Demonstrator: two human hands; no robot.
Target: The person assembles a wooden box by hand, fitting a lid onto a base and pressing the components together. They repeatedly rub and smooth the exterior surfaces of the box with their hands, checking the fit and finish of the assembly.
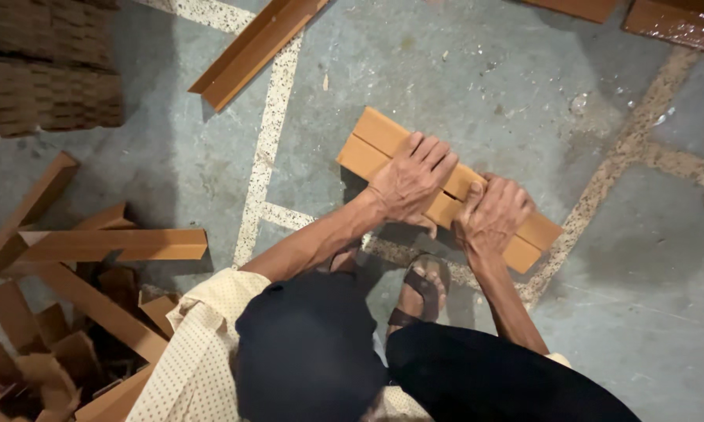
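Seen from the head camera, we look down on a person crouched over a grey concrete floor (524,94) crossed by pale speckled inlay strips (268,141). Near the middle of the floor lies a long, flat bundle of orange-brown cardboard angle strips (383,144), set diagonally, its far end toward the upper left and its near end toward the lower right. We see both hands on it, side by side and almost touching: the left hand (409,181) lies palm down with fingers spread across the top face near the middle of the bundle, and the right hand (493,215) grips the bundle just beyond it toward the near end, fingers curled over the top and thumb side toward the body; whether the fingers reach under the bundle we cannot tell. Directly below the hands, a sandalled foot (424,291) rests on the floor beside the near long edge of the bundle, between the two forearms. Around this group: a single long angle strip (250,51) lies well apart toward the top edge of the floor area; a loose heap of similar strips and offcuts (78,258) fills the lower left; a stack of corrugated board (47,66) occupies the upper left corner; and brown pieces, one wrapped in glossy film (676,22), lie at the upper right corner. Nothing lies between the hands and the bundle.
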